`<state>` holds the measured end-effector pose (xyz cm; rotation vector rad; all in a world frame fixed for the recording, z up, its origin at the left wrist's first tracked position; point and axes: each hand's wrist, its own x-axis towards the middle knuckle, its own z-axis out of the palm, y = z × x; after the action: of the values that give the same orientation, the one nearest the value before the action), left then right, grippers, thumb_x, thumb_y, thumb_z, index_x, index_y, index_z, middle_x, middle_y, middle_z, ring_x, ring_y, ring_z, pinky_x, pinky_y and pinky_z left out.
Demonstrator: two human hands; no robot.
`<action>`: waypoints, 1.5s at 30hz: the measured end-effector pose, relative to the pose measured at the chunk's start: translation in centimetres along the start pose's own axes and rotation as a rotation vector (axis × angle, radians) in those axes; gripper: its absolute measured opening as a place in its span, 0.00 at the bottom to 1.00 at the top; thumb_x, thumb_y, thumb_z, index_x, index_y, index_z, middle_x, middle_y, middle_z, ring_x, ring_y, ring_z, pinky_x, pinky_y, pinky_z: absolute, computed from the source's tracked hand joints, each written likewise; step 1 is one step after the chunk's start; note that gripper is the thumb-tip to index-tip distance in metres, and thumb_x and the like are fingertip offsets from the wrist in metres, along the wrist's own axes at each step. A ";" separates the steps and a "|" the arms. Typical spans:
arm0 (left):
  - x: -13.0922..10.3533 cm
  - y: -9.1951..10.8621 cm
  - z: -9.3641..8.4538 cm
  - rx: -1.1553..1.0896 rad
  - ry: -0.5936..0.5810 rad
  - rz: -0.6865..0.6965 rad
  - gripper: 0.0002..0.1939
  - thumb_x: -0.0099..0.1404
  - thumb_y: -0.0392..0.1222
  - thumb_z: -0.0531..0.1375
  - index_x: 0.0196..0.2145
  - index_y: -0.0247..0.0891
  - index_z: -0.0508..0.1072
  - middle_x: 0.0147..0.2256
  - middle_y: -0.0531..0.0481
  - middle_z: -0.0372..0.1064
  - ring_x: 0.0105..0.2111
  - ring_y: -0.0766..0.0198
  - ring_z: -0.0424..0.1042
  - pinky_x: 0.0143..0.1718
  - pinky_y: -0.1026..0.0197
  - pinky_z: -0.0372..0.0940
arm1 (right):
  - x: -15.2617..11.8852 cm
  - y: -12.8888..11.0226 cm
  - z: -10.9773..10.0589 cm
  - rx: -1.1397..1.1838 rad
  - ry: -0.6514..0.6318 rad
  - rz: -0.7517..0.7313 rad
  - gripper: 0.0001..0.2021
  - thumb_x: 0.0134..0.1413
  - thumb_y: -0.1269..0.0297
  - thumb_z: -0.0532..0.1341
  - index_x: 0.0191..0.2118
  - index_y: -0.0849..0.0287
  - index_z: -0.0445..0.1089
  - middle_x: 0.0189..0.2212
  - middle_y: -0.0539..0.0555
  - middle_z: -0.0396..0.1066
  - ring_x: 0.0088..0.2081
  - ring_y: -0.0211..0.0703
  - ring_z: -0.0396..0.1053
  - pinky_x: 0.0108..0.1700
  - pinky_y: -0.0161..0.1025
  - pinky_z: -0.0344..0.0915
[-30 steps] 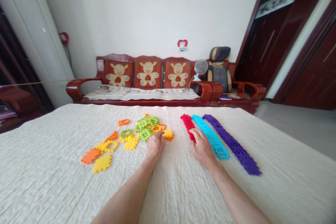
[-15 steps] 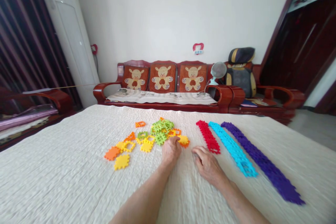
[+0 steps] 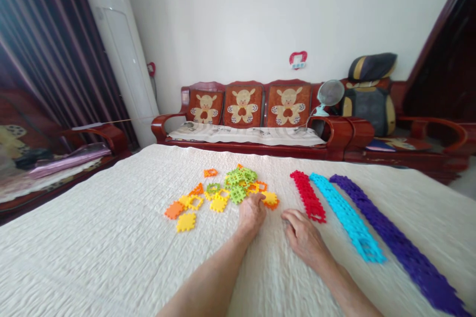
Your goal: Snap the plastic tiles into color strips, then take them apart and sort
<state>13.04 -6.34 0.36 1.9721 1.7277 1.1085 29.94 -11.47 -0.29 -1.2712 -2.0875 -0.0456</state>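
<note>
Green pieces (image 3: 241, 177) lie heaped at the middle of the cloth, with yellow pieces (image 3: 186, 222) and orange pieces (image 3: 174, 210) scattered around them. My left hand (image 3: 253, 213) rests at the pile's near right edge, touching or close to a yellow piece (image 3: 270, 198); its fingers are curled and whatever they hold is hidden. My right hand (image 3: 302, 234) lies on the cloth just left of the red row (image 3: 308, 197), fingers bent, their tips partly hidden. Farther right, a light blue row (image 3: 347, 218) and a longer purple row (image 3: 396, 242) run diagonally.
The pieces lie on a large table with a quilted cream cloth (image 3: 111, 237). Behind it stand a wooden sofa (image 3: 238, 147) with bear cushions, a small fan (image 3: 330, 93) and an armchair (image 3: 439, 148). Another chair (image 3: 115, 138) is at the left.
The whole view has shifted, so the table and room appear farther right. Both hands keep about the same places relative to the pieces.
</note>
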 end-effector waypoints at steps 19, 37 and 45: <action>0.1 0.1 0.0 -0.015 -0.018 -0.004 0.18 0.60 0.32 0.50 0.42 0.39 0.76 0.40 0.47 0.76 0.43 0.61 0.73 0.49 0.61 0.64 | 0.3 0.7 0.4 -0.004 0.021 -0.008 0.15 0.51 0.73 0.50 0.40 0.57 0.70 0.39 0.56 0.71 0.43 0.45 0.68 0.47 0.43 0.64; -0.2 -0.9 0.8 0.032 0.043 0.097 0.17 0.62 0.32 0.49 0.41 0.39 0.74 0.38 0.47 0.75 0.42 0.63 0.73 0.48 0.62 0.64 | 0.4 0.3 0.1 -0.003 0.007 0.013 0.14 0.53 0.74 0.49 0.39 0.59 0.69 0.39 0.57 0.70 0.42 0.45 0.67 0.46 0.42 0.64; -0.4 -1.1 0.9 0.026 0.057 0.125 0.16 0.61 0.32 0.49 0.40 0.38 0.75 0.36 0.47 0.75 0.39 0.63 0.73 0.45 0.61 0.66 | 0.3 0.5 0.2 0.016 -0.026 0.007 0.13 0.53 0.74 0.49 0.40 0.61 0.68 0.39 0.57 0.69 0.42 0.45 0.66 0.46 0.43 0.63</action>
<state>12.85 -6.17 -1.11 2.1091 1.6740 1.2002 30.14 -10.90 -0.43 -1.2759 -2.1012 -0.0096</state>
